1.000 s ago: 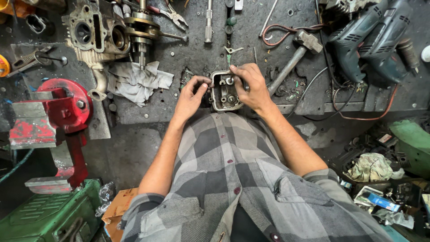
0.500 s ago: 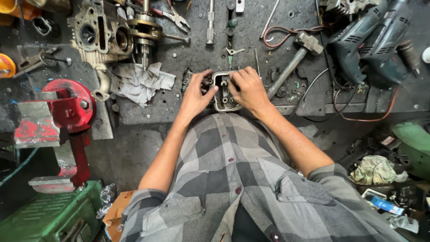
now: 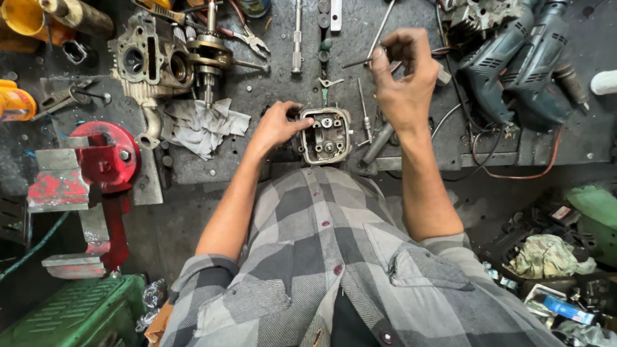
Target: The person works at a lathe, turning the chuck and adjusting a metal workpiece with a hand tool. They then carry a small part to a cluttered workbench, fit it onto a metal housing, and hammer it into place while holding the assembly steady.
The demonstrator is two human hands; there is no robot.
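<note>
Seen from above, a person in a grey checked shirt works at a dark, cluttered table (image 3: pixel 411 122). The left hand (image 3: pixel 277 125) curls around the left edge of a small metal engine head (image 3: pixel 326 135), which sits at the near edge of the table just in front of the body; that grip is closed on the casting. The right hand (image 3: pixel 403 80) is raised above and to the right of it, fingertips pinched on a thin metal rod (image 3: pixel 361 61).

To do this well, the left hand should likely keep the casting from rocking while the rod is lined up straight before entering, not forced at an angle.

Nearby lie a crumpled grey rag (image 3: pixel 202 125), a larger engine casing (image 3: pixel 151 61), a red vise (image 3: pixel 96 164) and two power drills (image 3: pixel 520 64).
</note>
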